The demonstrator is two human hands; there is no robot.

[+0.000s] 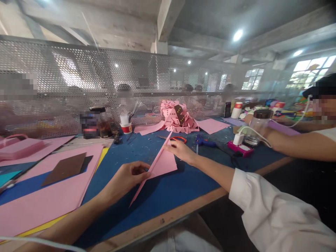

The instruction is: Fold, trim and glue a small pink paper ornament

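Pink sheet (165,164): in both hands, tilted over the blue mat (183,190), its long edge slanting from near the scissors toward the person.
Left hand (135,173): fingers curled, thumb and fingertips pinched on the sheet's lower part.
Right hand (179,150): nearly closed, gripping the sheet higher up.
Near edge: a wooden table edge (168,219) runs diagonally, a band of mat between it and the sheet.
Left limit: flat pink stack (65,196) beside the left forearm, a four-sided brown piece (65,168) on top.
Far limit: orange-handled scissors (181,140) and blue glue gun (206,141); behind, a crumpled-looking heap of dotted pink pieces (173,117) before a perforated metal screen (86,70).
Right limit: magenta power strip (240,149), near a see-through, dark-lidded jar (258,127).
Mat texture: matte, flecked with scraps.
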